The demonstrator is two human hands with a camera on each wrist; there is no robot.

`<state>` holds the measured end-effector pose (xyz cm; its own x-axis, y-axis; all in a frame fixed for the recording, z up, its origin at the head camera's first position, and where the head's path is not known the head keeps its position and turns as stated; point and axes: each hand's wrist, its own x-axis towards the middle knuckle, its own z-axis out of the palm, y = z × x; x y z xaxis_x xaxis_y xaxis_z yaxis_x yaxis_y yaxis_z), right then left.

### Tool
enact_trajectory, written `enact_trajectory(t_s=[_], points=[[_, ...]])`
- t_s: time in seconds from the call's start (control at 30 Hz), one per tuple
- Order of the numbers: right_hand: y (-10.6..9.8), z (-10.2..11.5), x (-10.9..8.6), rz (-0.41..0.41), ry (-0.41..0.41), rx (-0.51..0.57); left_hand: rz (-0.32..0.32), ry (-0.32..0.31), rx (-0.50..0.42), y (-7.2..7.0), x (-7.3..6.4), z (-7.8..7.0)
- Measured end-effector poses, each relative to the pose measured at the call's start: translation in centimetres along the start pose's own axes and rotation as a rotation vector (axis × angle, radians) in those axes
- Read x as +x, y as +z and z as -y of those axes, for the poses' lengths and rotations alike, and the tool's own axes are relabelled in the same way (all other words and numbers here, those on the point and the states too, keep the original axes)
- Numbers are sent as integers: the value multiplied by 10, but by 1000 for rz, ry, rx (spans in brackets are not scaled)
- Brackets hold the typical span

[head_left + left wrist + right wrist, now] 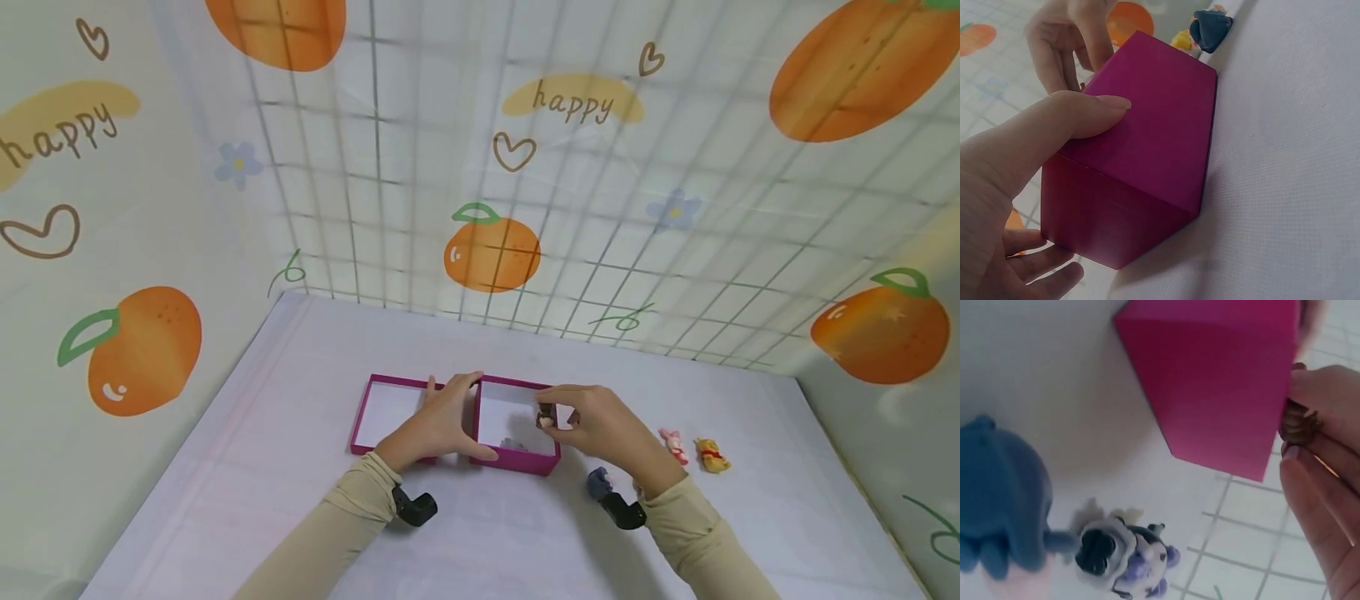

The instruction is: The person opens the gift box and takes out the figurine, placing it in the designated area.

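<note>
A magenta box with a white inside stands open at the table's middle. My left hand grips its left side, the thumb on the near wall and the other fingers toward the far side. Between the thumb and fingers of my right hand is a small brown figurine, held at the box's right rim. In the right wrist view that brown figurine is partly hidden by the fingers and the box wall. A small greyish figurine lies inside the box near its front.
Left of the box lies its shallow magenta lid, white inside. Right of the box are a pink figurine and a yellow bear figurine in red. Nearer stands a blue figurine; a white and purple one shows in the right wrist view.
</note>
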<state>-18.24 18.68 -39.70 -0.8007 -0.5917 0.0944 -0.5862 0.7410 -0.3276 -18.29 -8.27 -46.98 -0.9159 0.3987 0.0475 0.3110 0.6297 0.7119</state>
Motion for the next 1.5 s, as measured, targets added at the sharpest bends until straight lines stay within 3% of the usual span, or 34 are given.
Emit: enact_trajectory(t_s=[0.13,0.37,0.53,0.97,1.23,1.5], points=[[-7,-2,-6,7,48,81,0,0,-8,0,-1,0],[-15,-7,-19,-56,26,159,-4,13,-22,0,-2,0],[-20,-14,-29,-125,-11,165,-4,12,-15,0,0,1],[-29,-29,-58,-209,14,176,5,4,-11,0,1,0],[-37,-39,-75,-204,64,110,4,-3,-19,-1,1,-3],[-41,-46,-91,-138,159,117,3,-8,-7,1,0,1]])
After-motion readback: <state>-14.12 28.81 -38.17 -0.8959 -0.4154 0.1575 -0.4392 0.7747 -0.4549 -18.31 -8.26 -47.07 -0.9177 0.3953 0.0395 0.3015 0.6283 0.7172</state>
